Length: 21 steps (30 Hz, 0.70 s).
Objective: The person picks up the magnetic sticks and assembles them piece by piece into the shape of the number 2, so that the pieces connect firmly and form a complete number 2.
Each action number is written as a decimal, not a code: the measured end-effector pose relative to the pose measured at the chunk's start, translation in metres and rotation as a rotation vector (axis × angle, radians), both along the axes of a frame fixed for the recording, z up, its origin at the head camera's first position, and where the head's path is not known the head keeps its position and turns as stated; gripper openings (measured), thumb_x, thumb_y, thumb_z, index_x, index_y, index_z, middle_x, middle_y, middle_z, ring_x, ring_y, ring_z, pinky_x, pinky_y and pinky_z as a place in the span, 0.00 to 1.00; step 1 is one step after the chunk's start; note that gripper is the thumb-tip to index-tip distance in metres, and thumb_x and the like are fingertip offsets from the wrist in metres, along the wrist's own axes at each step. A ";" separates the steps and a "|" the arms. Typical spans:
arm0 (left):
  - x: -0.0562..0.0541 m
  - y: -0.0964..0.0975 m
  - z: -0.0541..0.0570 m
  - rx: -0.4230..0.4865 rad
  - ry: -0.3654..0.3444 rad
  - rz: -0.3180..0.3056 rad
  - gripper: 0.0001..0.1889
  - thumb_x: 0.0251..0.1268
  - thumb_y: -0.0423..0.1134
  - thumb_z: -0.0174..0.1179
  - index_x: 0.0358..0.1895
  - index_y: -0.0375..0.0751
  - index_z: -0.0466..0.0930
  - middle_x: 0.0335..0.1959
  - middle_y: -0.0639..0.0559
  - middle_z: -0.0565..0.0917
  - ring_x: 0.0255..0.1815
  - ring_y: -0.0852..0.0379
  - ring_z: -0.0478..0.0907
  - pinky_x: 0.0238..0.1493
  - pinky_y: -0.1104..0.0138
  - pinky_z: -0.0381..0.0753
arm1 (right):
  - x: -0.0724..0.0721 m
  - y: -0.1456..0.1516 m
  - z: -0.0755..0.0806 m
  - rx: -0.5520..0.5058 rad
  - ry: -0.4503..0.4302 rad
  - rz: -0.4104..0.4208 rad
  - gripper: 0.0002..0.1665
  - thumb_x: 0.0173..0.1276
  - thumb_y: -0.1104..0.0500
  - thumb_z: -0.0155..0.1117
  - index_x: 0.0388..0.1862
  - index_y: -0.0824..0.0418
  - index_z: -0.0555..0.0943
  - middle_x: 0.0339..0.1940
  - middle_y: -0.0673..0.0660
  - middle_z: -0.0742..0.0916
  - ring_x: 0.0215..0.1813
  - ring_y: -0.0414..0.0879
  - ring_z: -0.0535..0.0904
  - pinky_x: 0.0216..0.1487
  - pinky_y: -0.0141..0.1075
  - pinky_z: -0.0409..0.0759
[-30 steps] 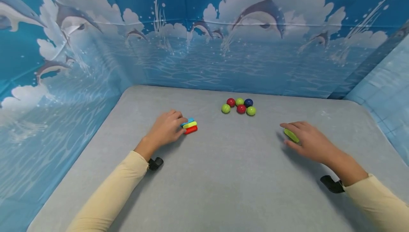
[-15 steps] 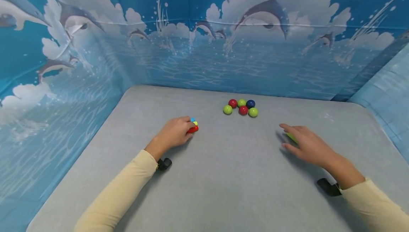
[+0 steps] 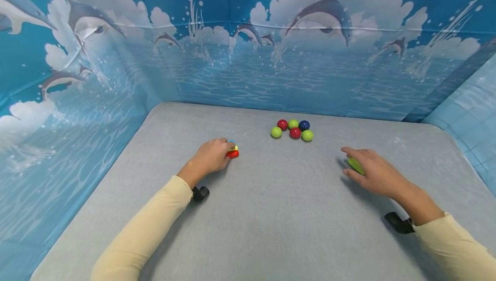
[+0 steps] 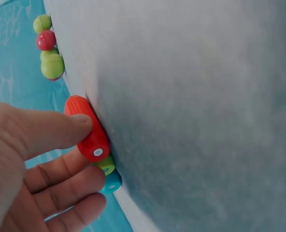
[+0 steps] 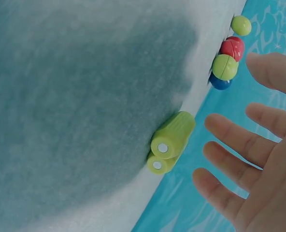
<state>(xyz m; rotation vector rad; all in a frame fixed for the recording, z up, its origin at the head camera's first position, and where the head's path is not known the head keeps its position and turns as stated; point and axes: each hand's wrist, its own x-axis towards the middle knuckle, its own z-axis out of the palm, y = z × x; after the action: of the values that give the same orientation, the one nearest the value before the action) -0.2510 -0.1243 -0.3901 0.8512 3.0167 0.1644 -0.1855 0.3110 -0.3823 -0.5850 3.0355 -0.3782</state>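
My left hand [image 3: 209, 156] is at a row of three short plastic rods, left of the table's middle. In the left wrist view its thumb presses the near side of the red rod [image 4: 90, 137], with the index finger behind it. Beside the red one lie a yellow-green rod [image 4: 106, 165] and a blue rod [image 4: 113, 182], partly covered by the fingers. My right hand [image 3: 376, 171] hovers, fingers spread, over two green rods lying side by side. The right wrist view shows the nearer green rod [image 5: 174, 133] and the farther green rod [image 5: 158, 165] apart from the fingertips.
Toward the back middle of the grey table [image 3: 263, 220] several balls sit close together, among them a red ball [image 3: 295, 133], a dark blue ball [image 3: 304, 125] and a green ball [image 3: 276, 132]. A dolphin-print curtain [image 3: 240, 74] hangs along the table's back and left edges.
My left hand has shifted right over the three rods, and its fingers now cover more of them. The right hand stays over the green rods with only slight movement.
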 end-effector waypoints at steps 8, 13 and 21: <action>-0.003 -0.005 -0.003 0.021 0.009 -0.015 0.04 0.66 0.32 0.61 0.42 0.40 0.80 0.36 0.49 0.81 0.34 0.53 0.76 0.39 0.63 0.81 | -0.001 -0.003 0.002 0.005 0.016 0.005 0.36 0.70 0.54 0.64 0.73 0.64 0.67 0.66 0.70 0.78 0.66 0.69 0.71 0.60 0.66 0.70; -0.002 -0.005 -0.004 0.046 0.000 -0.036 0.01 0.67 0.34 0.60 0.37 0.41 0.78 0.33 0.50 0.77 0.32 0.55 0.73 0.36 0.65 0.77 | -0.002 -0.005 0.002 0.002 0.026 0.008 0.36 0.70 0.54 0.64 0.73 0.64 0.67 0.65 0.70 0.79 0.66 0.69 0.71 0.60 0.66 0.70; 0.000 -0.004 -0.005 0.063 -0.018 -0.031 0.03 0.67 0.35 0.62 0.37 0.41 0.78 0.34 0.50 0.80 0.33 0.55 0.74 0.38 0.64 0.79 | -0.003 -0.006 0.001 0.012 0.031 -0.006 0.35 0.69 0.54 0.64 0.72 0.65 0.68 0.64 0.71 0.79 0.65 0.70 0.71 0.60 0.67 0.70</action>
<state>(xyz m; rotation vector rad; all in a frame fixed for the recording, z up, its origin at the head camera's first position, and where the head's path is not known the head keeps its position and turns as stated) -0.2510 -0.1283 -0.3950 0.8950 2.9943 0.2667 -0.1881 0.3052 -0.3808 -0.5874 3.0675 -0.3538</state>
